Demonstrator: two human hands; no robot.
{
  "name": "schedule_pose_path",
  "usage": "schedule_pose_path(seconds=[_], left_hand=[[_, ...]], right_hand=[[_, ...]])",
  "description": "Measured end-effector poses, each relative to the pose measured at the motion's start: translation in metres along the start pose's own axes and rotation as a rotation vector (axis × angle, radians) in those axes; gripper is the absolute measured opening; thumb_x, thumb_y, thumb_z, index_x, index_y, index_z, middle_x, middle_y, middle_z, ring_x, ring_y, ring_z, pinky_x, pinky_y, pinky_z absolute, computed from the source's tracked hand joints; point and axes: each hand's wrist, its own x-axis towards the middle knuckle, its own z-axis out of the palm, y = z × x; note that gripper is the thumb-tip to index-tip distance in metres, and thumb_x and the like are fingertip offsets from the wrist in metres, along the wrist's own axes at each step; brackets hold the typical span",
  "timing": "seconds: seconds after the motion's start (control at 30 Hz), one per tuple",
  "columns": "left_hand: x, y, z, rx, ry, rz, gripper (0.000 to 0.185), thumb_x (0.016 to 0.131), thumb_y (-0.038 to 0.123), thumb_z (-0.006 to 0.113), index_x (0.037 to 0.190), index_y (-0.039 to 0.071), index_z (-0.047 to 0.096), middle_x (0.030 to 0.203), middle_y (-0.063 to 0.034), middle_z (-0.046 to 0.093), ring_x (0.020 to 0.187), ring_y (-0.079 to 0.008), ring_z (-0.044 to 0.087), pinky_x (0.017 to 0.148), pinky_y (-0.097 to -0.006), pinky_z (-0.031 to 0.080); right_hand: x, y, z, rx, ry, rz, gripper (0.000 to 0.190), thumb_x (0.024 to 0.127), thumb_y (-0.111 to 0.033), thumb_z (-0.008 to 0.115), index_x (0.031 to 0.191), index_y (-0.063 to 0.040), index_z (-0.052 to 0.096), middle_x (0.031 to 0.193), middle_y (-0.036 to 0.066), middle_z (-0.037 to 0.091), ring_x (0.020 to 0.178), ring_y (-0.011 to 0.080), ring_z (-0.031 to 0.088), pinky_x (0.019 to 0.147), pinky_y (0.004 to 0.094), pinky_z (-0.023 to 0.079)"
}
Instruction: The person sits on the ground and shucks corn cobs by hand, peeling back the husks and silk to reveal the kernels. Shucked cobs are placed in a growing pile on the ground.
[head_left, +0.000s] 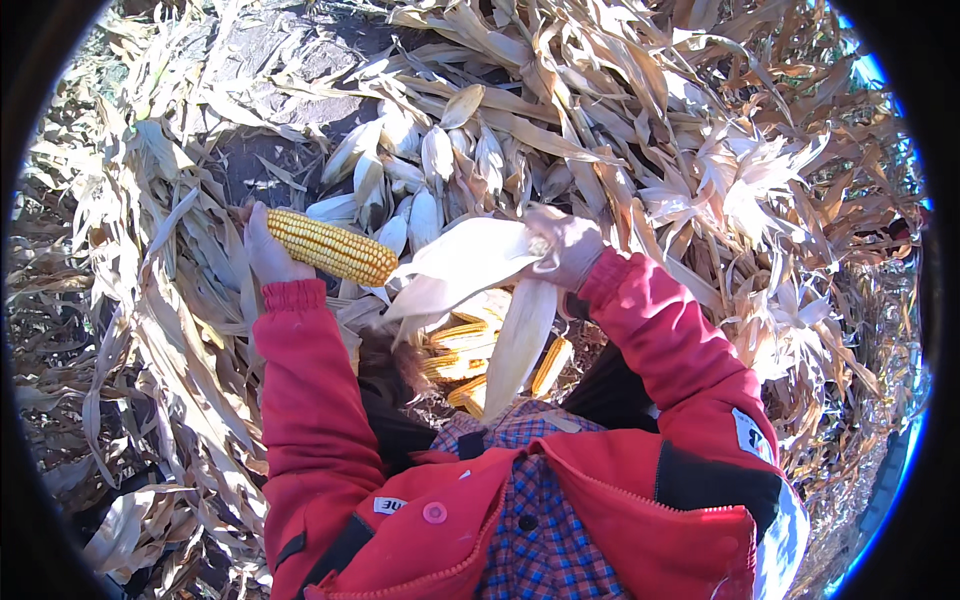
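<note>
My left hand (268, 247) grips one end of a bare yellow corn cob (334, 246), which points to the right and slightly down toward me. In my right hand (564, 247) is a bunch of pale corn husk (469, 255), held by its base. Its broad leaves fan out leftward, and one long husk leaf (520, 345) hangs down toward my lap. The cob and the husk look apart, though their edges come close together. Below the husk, several husked yellow cobs (461, 349) lie on the ground between my legs, partly covered by it. Another cob (552, 366) rests to their right.
Beyond my hands lies a pile of corn ears still in their husks (424, 165). Dry corn stalks and leaves (585, 67) spread around it. Loose stripped husks (750, 180) are heaped at the right. Bare soil (262, 165) shows at the upper left.
</note>
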Motion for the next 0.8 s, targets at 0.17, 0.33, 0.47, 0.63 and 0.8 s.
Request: schedule_pose_path(seconds=[0.17, 0.33, 0.47, 0.63, 0.8], left_hand=[[-0.007, -0.005, 0.005, 0.004, -0.092, 0.035, 0.015, 0.084, 0.017, 0.054, 0.095, 0.009, 0.048, 0.067, -0.005, 0.055, 0.056, -0.0178, 0.056, 0.052, -0.03, 0.049], [-0.026, -0.019, 0.032, -0.119, -0.166, -0.081, 0.011, 0.084, 0.014, 0.055, 0.092, 0.01, 0.048, 0.066, -0.004, 0.053, 0.056, -0.0161, 0.055, 0.051, -0.029, 0.048], [-0.025, -0.03, 0.015, -0.139, -0.249, -0.123, 0.009, 0.084, 0.014, 0.055, 0.088, 0.01, 0.048, 0.067, -0.0048, 0.052, 0.056, -0.0164, 0.053, 0.051, -0.0294, 0.047], [-0.053, -0.052, 0.02, -0.051, -0.187, -0.136, 0.012, 0.085, 0.014, 0.054, 0.094, 0.009, 0.049, 0.07, -0.0051, 0.053, 0.058, -0.0167, 0.055, 0.054, -0.0296, 0.049], [-0.063, -0.071, 0.007, 0.064, -0.298, -0.179, 0.019, 0.09, 0.021, 0.048, 0.103, 0.007, 0.048, 0.086, -0.0071, 0.056, 0.078, -0.0165, 0.057, 0.068, -0.0296, 0.047]], right_hand=[[-0.136, 0.291, -0.175, -0.266, 0.566, 0.735, 0.056, 0.07, -0.032, 0.069, 0.114, -0.006, 0.047, 0.096, 0.019, 0.059, 0.088, 0.0319, 0.059, 0.074, 0.0379, 0.047], [-0.402, 0.391, -0.259, -1.004, 0.608, 1.268, 0.095, 0.064, -0.012, 0.072, 0.14, -0.016, 0.015, 0.13, 0.017, 0.04, 0.114, 0.0295, 0.045, 0.097, 0.044, 0.037], [-0.211, 0.316, -0.096, 0.054, 0.633, 0.619, 0.057, 0.08, -0.028, 0.059, 0.129, -0.006, 0.037, 0.121, 0.015, 0.048, 0.11, 0.0282, 0.047, 0.092, 0.0392, 0.038], [-0.028, 0.007, 0.027, 0.743, -0.154, -0.018, 0.066, 0.081, -0.037, 0.062, 0.131, -0.003, 0.033, 0.125, 0.021, 0.046, 0.114, 0.0283, 0.047, 0.094, 0.0381, 0.039], [0.009, -0.064, 0.13, 1.095, -0.453, 0.029, 0.073, 0.067, -0.038, 0.074, 0.122, -0.002, 0.042, 0.104, 0.016, 0.057, 0.097, 0.0228, 0.056, 0.084, 0.0318, 0.044]])
